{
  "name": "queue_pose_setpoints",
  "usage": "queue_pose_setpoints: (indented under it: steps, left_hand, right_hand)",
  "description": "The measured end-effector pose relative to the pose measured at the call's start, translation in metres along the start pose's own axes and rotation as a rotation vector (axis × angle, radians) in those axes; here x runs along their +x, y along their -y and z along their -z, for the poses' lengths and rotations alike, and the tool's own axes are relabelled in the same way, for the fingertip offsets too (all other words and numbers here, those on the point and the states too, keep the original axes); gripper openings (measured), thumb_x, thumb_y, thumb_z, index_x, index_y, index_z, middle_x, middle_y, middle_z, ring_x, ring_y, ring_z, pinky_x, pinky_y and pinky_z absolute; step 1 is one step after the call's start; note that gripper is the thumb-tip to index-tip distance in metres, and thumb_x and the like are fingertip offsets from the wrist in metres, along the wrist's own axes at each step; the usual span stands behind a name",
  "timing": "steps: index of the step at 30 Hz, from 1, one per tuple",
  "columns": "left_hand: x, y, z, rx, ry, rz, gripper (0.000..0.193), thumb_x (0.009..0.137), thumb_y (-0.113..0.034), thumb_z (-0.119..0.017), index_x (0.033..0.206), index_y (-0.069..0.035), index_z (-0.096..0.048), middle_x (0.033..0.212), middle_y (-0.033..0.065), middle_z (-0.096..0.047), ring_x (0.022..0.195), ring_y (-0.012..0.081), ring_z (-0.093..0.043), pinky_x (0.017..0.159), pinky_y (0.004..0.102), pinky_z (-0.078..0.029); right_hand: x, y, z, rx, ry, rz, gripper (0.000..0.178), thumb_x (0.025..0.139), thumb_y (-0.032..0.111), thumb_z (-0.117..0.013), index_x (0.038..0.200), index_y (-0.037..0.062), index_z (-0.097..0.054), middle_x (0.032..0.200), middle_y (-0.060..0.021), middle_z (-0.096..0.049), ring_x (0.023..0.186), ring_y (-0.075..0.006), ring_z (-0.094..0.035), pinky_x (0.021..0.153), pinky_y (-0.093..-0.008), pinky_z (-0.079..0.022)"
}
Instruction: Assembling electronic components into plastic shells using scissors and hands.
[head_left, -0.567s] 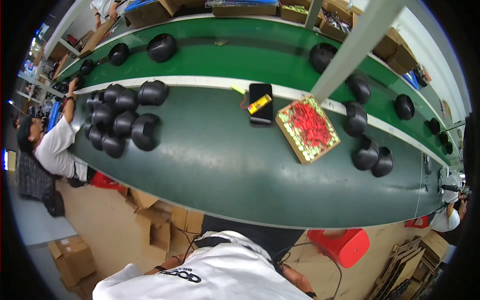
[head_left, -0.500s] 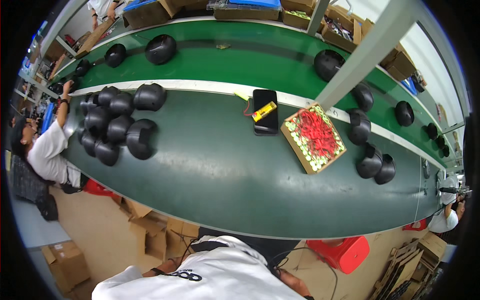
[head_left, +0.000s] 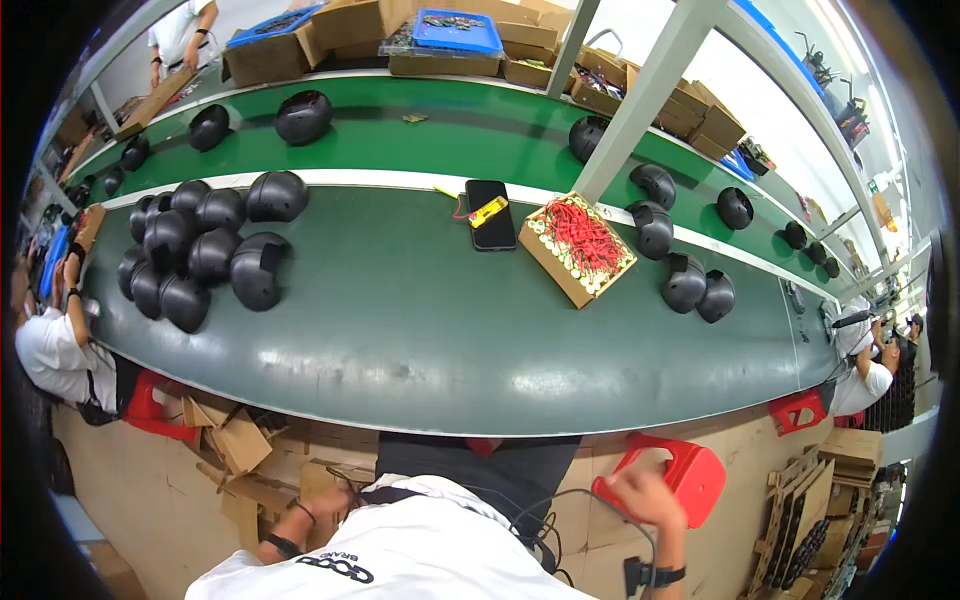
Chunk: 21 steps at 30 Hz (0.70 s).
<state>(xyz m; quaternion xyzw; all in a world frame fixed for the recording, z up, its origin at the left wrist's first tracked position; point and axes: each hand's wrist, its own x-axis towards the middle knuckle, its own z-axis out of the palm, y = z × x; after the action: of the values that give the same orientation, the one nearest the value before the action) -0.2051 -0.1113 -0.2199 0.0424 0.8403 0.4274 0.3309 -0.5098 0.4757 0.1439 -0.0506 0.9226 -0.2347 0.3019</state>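
Note:
My left hand is low beside my waist, next to a dark cable; its fingers are partly hidden. Over the floor by the red stool, my right hand is raised, its fingers smeared by motion. Both hands are apart from the dark green table. On that table a black phone lies with a small yellow wired piece on top. Beside it stands a cardboard box packed with red wires and pale-ended pieces. Black rounded shells are grouped at left, with several more at right.
Behind the table runs a green conveyor belt carrying spaced black shells. A metal post rises near the box. One person sits at far left, another at far right. Flattened cardboard lies on the floor.
My right hand has risen from beside my hip and moved outward to the right. My left hand shows more fully by my waist. The whole view has shifted; the table things look unmoved.

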Motion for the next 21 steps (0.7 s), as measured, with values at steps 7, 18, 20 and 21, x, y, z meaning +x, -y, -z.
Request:
queue_pose_setpoints:
  steps: [7, 18, 20, 21]
  left_hand:
    - [-0.090, -0.264, 0.202, 0.141, -0.474, 0.387, 0.026, 0.100, -0.017, -0.050, 0.097, -0.002, -0.071, 0.102, 0.0227, -0.075, 0.095, 0.0386, -0.073, 0.082, 0.0476, -0.056]
    - [0.046, -0.417, 0.256, 0.196, -1.064, -0.130, 0.030, 0.096, -0.004, -0.058, 0.126, 0.002, -0.057, 0.127, 0.0208, -0.063, 0.119, 0.0370, -0.060, 0.106, 0.0435, -0.047]
    - [0.093, -0.410, 0.257, 0.300, -1.112, -0.153, 0.046, 0.092, -0.002, -0.060, 0.137, 0.002, -0.051, 0.144, 0.0244, -0.054, 0.135, 0.0444, -0.048, 0.119, 0.0485, -0.037]
    - [0.118, -0.414, 0.258, 0.375, -1.142, -0.109, 0.047, 0.091, -0.002, -0.060, 0.137, 0.002, -0.052, 0.147, 0.0244, -0.053, 0.137, 0.0448, -0.048, 0.120, 0.0507, -0.035]
  right_hand:
    - [0.011, 0.035, 0.122, 0.355, -0.282, 0.501, 0.012, 0.101, 0.004, -0.063, 0.107, -0.0055, -0.065, 0.099, -0.0089, -0.074, 0.096, -0.0153, -0.071, 0.090, -0.0319, -0.056]
    - [0.206, 0.118, 0.261, 0.113, -0.680, 0.738, 0.043, 0.092, 0.019, -0.079, 0.125, 0.0043, -0.058, 0.107, -0.0160, -0.070, 0.098, -0.0294, -0.067, 0.086, -0.0403, -0.054]
    - [0.286, 0.106, 0.305, 0.026, -0.725, 0.563, 0.069, 0.085, 0.027, -0.086, 0.137, 0.0008, -0.049, 0.124, -0.0261, -0.064, 0.112, -0.0402, -0.065, 0.097, -0.0442, -0.054]
    - [0.336, 0.083, 0.328, -0.039, -0.802, 0.536, 0.079, 0.081, 0.028, -0.088, 0.140, -0.0030, -0.046, 0.127, -0.0312, -0.062, 0.117, -0.0443, -0.064, 0.103, -0.0493, -0.052]
